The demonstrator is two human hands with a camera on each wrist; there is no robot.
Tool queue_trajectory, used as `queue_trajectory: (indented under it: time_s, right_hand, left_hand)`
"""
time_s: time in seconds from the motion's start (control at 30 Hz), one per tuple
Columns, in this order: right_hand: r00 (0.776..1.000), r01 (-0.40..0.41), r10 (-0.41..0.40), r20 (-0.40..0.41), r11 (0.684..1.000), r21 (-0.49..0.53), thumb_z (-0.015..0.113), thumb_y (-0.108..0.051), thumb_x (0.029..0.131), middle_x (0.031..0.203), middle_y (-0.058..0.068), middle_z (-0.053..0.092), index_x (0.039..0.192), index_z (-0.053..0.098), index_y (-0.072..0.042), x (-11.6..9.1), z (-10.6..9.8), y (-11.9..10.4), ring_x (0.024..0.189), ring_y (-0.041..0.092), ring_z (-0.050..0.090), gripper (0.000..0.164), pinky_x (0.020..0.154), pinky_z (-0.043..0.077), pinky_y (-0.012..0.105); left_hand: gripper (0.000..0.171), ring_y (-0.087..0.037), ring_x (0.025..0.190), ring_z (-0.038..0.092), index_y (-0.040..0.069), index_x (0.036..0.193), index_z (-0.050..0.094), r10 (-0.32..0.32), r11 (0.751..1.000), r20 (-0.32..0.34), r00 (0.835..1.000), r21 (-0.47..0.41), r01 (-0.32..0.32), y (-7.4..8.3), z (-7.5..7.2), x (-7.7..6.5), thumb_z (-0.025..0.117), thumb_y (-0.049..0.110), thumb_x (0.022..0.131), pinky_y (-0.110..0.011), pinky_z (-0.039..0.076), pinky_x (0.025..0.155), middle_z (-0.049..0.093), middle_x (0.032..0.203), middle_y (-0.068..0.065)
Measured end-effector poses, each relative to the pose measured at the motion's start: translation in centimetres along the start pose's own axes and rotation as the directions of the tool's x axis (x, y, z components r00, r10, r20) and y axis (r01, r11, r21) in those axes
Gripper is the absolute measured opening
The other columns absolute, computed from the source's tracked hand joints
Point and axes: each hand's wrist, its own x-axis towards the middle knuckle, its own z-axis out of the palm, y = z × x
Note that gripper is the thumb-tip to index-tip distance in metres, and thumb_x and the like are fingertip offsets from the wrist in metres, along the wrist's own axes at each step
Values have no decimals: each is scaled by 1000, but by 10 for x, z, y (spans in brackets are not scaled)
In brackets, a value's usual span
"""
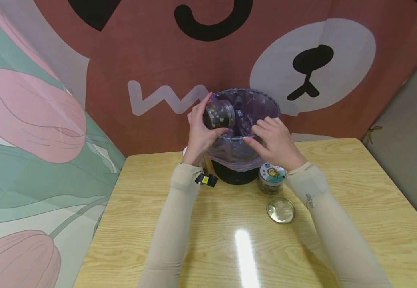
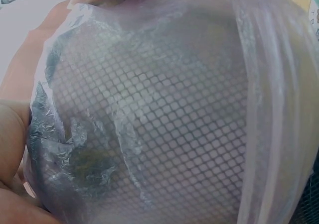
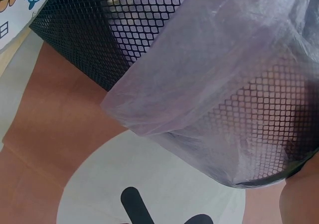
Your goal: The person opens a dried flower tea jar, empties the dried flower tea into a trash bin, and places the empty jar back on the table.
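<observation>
A black mesh trash bin point(image 1: 238, 176), lined with a thin purple plastic bag point(image 1: 262, 105), stands at the table's back edge. My left hand point(image 1: 202, 134) holds a clear jar point(image 1: 219, 114) with dark, speckled contents, tipped sideways at the bin's mouth. On the near right side of the rim, my right hand point(image 1: 276, 142) grips the bin through the liner. Crumpled plastic shows inside the bin. In the left wrist view, the liner point(image 2: 149, 104) and mesh fill most of the frame, hiding the jar. The right wrist view shows the liner point(image 3: 199, 79) folded over the mesh point(image 3: 144, 20).
Beside the bin, below my right hand, is a second jar point(image 1: 270, 185) with a cartoon label on top. A round gold lid point(image 1: 281, 210) lies in front of it on the wooden table point(image 1: 150, 224). A printed cloth point(image 1: 158, 132) hangs right behind the bin.
</observation>
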Motion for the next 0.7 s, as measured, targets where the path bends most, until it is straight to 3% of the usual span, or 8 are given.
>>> queue_trajectory:
  time_s: [0.4,0.7]
  right_hand:
    - [1000,4,-4,-4,1000,-6,28,-67,106,73,4,44,77,49,-11,0,1,0,74,24,37,66,73,32,41]
    - [1000,14,-14,-17,1000,-10,29,-66,106,73,5,45,77,50,-11,1,2,1,73,25,38,66,73,33,41]
  left_hand:
    - [109,-24,142,27,34,164,30,1,1000,15,1000,17,-1,-2,-1,-1,91,8,77,-49,36,122,39,159,-4]
    - [114,-24,142,28,29,165,26,6,1000,0,1000,-1,-6,-2,-1,1,92,7,74,-47,33,124,43,156,-3]
